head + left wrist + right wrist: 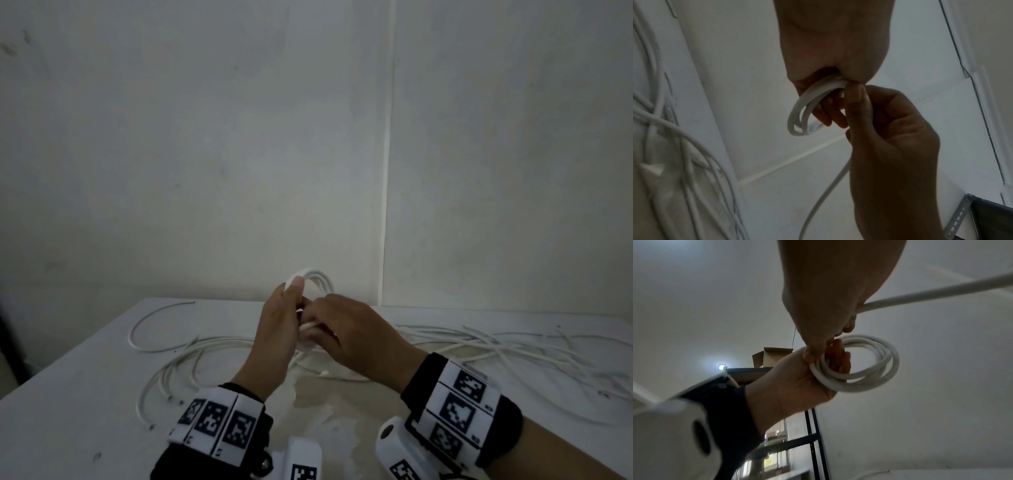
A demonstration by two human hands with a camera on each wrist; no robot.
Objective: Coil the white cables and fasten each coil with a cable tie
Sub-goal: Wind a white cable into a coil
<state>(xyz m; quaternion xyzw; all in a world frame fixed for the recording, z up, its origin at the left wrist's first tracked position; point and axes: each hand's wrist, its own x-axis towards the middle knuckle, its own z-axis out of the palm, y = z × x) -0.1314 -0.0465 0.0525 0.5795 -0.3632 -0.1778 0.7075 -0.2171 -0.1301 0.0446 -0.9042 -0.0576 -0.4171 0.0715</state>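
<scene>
A small coil of white cable point(318, 278) is held upright above the white table point(85, 411). My left hand point(297, 308) grips it, thumb on top of the loops and fingers through the ring. In the right wrist view the coil point(863, 365) hangs from that left hand point(797, 379). My right hand point(320, 327) is against the left one and pinches the cable's free run point(941, 293), which leads away to the side. In the left wrist view the loops point(801, 112) curl from the left palm and the tail point(826, 193) drops down. No cable tie shows.
Loose white cables lie tangled on the table's right point(496, 346) and in wide loops at the left point(171, 359). A pale wall stands close behind. A black shelf frame point(813, 434) and a cardboard box point(772, 356) show in the right wrist view.
</scene>
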